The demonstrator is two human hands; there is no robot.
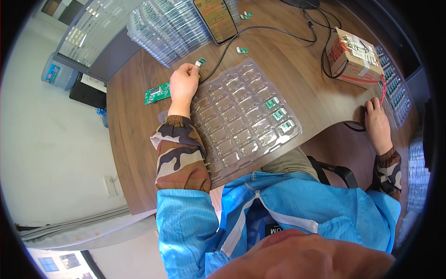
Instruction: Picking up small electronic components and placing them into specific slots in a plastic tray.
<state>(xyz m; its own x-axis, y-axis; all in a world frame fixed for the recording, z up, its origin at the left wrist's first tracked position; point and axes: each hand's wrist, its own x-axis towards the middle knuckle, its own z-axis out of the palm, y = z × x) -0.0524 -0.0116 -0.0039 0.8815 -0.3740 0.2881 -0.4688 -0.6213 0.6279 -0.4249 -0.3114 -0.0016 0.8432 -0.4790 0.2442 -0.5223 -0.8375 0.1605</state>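
Observation:
My left hand (182, 86) is closed in a pinch on a small green circuit board (201, 61) with a white part. Beneath that hand lies a larger green circuit board (155, 94) with a small display, partly hidden by the hand. Just right of it, a clear plastic blister tray (227, 121) lies on the desk. Three small green boards (279, 114) sit in pockets along the tray's right side. My right hand (377, 125) rests at the desk edge with its fingers extended, beside the red wires (383, 89) of a taped cardboard box (355, 59).
Stacked clear trays (167, 32) stand at the back left, with a phone-like screen (216, 21) leaning there. A black cable (265, 28) crosses the desk. Loose small boards (242, 50) lie behind the tray. A filled tray (395, 88) is at the far right.

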